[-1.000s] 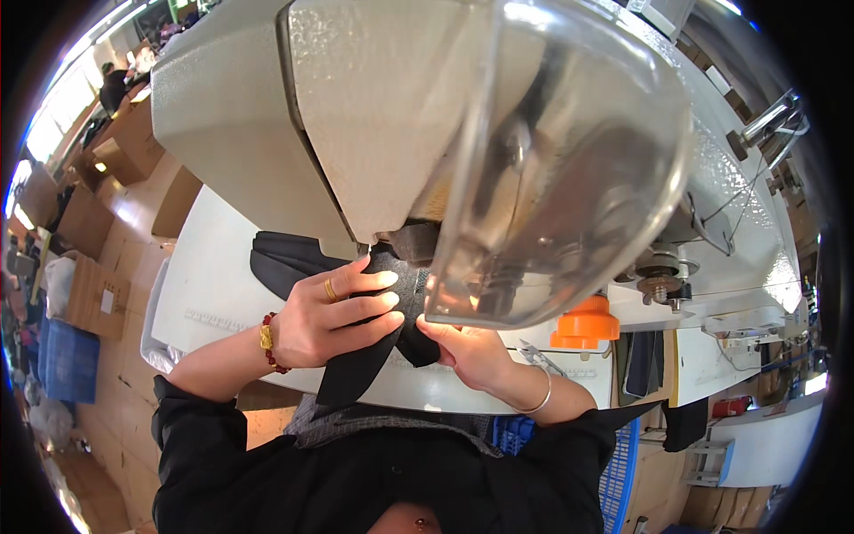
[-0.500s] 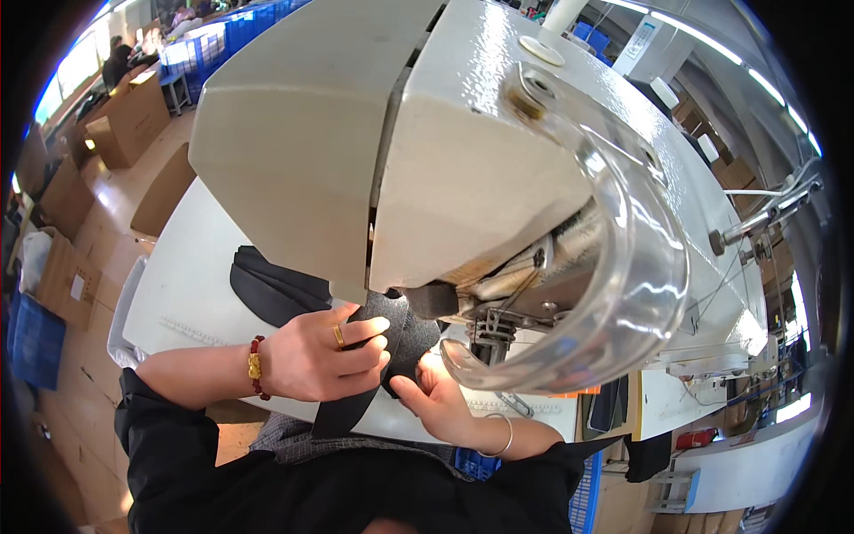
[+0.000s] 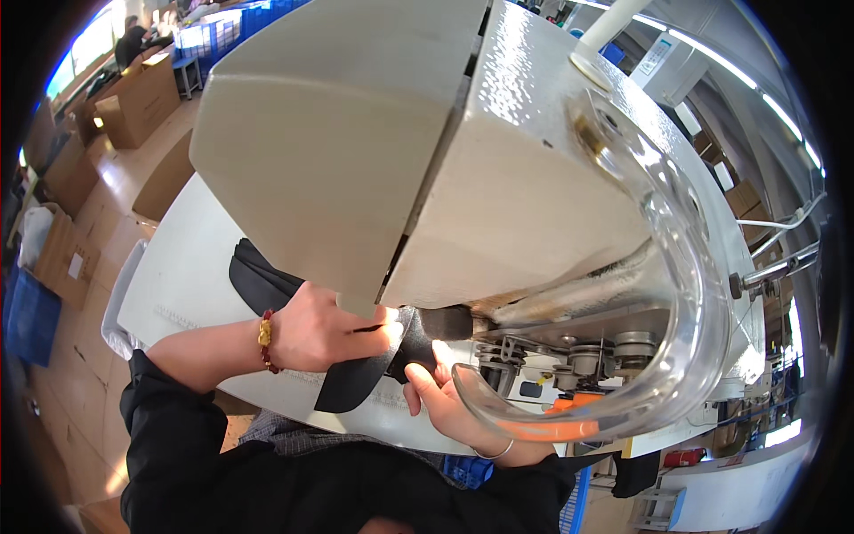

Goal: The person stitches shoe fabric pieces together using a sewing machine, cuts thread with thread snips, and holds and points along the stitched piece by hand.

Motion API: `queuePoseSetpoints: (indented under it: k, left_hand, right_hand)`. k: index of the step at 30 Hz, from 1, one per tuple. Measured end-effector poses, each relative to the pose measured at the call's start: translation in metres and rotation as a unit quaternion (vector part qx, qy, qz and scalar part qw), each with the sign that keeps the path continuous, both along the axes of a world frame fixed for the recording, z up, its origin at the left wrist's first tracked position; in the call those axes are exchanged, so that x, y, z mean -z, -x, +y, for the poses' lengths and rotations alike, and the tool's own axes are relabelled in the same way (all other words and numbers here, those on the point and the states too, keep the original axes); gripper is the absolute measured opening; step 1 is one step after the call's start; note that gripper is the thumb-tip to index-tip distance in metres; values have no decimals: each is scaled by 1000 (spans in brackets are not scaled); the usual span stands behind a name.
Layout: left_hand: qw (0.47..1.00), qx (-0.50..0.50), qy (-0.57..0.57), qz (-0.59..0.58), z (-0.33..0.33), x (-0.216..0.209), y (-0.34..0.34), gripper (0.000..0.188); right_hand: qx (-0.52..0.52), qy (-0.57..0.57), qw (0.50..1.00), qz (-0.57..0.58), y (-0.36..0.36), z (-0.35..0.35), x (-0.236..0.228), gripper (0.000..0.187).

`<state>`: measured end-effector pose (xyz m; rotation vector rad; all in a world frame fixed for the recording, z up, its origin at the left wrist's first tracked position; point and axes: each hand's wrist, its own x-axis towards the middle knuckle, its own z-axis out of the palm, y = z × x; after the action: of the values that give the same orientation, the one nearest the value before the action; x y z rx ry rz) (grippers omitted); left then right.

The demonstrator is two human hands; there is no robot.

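Both hands have slid further under the machine head since the earlier frame, and the machine now fills more of the view. Left hand (image 3: pixel 325 334) lies flat on the black fabric (image 3: pixel 351 378), fingers spread and pressing it down rather than gripping — its fingertips sit right at the edge of the head. Right hand (image 3: pixel 445 396) comes up from below with thumb and fingers pinched on the fabric's right end, close to the dark needle area, partly behind the clear curved guard (image 3: pixel 685 338). Fabric lies on the white bench (image 3: pixel 178 285), one end trailing out to the left, the other tucked beneath the cream machine (image 3: pixel 427 151). Beyond the bench, cardboard boxes (image 3: pixel 133 102) stand on the floor — well apart from the hands.
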<state>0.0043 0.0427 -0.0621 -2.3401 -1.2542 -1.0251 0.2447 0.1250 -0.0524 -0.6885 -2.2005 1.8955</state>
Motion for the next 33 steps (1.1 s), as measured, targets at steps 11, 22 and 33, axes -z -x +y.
queuePoseSetpoints:
  k: [11,22,33]
  left_hand:
    - [998,-34,21,-58,10,12,-1,31]
    - [971,93,-51,-215,14,14,10,29]
    - [988,52,-101,-106,28,32,13,16]
  right_hand:
    - [-11,-285,954,96,-3,19,6,12]
    - [-47,-610,751,248,17,35,33,27]
    - [-161,-905,-392,-25,1,44,49,39]
